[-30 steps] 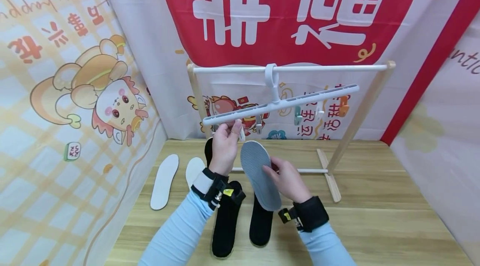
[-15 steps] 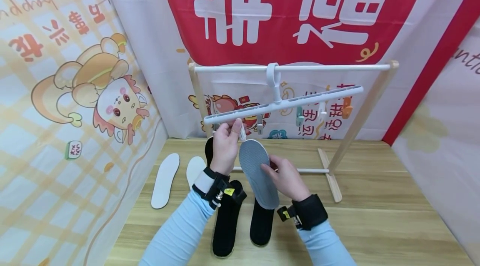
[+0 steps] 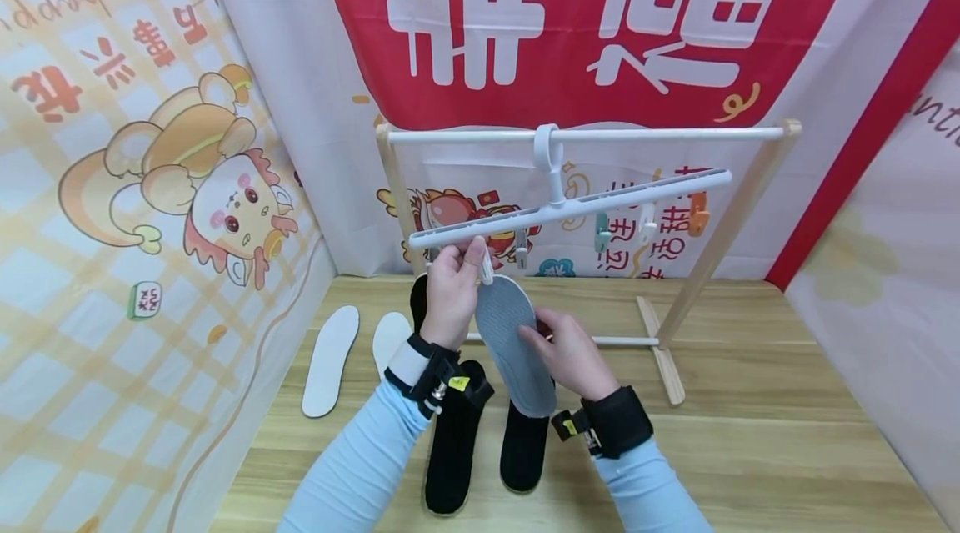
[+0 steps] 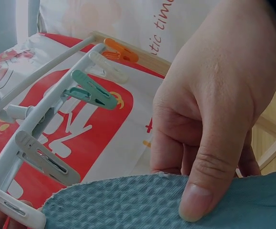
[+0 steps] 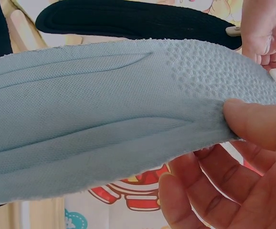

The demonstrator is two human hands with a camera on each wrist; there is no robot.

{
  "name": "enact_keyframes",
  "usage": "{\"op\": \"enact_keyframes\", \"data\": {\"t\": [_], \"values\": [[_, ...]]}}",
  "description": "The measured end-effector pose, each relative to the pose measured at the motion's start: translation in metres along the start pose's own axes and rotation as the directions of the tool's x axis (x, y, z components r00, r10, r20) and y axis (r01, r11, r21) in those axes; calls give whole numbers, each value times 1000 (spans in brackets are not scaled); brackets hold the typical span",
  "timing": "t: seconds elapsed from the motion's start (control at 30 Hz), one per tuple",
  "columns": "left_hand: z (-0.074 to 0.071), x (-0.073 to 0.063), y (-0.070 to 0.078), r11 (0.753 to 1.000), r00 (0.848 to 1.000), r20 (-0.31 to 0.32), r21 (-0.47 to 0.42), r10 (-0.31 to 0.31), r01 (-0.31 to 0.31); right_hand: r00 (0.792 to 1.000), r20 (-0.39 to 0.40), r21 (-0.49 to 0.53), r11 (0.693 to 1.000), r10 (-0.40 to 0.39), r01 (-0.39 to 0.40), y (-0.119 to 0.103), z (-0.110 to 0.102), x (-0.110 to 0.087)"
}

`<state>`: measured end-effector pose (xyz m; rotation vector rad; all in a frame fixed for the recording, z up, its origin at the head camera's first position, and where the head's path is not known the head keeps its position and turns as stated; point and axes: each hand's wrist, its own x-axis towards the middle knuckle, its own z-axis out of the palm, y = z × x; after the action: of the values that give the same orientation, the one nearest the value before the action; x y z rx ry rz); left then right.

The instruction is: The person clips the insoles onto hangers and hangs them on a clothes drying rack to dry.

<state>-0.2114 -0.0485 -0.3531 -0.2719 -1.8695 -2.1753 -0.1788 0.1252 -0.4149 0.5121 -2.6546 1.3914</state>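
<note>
My left hand (image 3: pixel 451 295) pinches a white clothespin (image 3: pixel 487 268) under the left part of a white clip hanger (image 3: pixel 495 224). My right hand (image 3: pixel 573 354) holds a grey insole (image 3: pixel 517 349) by its side edge, thumb on the textured face and fingers behind. The insole's rounded upper end is right at the clothespin's tip, as the left wrist view shows with the clothespin (image 4: pixel 18 208) beside the insole (image 4: pixel 114 202). A black insole (image 5: pixel 128 20) hangs from another clip behind, mostly hidden by my left hand in the head view.
The hanger hooks on a rack's white rail (image 3: pixel 660 135). Grey (image 4: pixel 47 160), green (image 4: pixel 92 90), white and orange clips (image 3: pixel 698 214) hang along it. Two black insoles (image 3: pixel 450 458) and two white ones (image 3: pixel 331 362) lie on the wooden table (image 3: pixel 750 450). Printed cloth walls surround it.
My right hand has brought the grey insole slightly left and up, closer to the clothespin. My left hand stays at the clothespin.
</note>
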Motion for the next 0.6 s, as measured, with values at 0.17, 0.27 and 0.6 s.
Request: {"op": "enact_keyframes", "data": {"t": [0.17,0.27,0.6], "values": [[0,1,0,1000,1000,6,1,3,-3,1000,1,9,1000,-7,7,-1,0,2],[1,-1,3,1000,1000,8,4,-1,1,1000,4,22,1000,0,-1,-3,0,3],[2,-4,15,998,999,4,34,-52,52,1000,7,33,999,13,-13,-8,-2,6]]}}
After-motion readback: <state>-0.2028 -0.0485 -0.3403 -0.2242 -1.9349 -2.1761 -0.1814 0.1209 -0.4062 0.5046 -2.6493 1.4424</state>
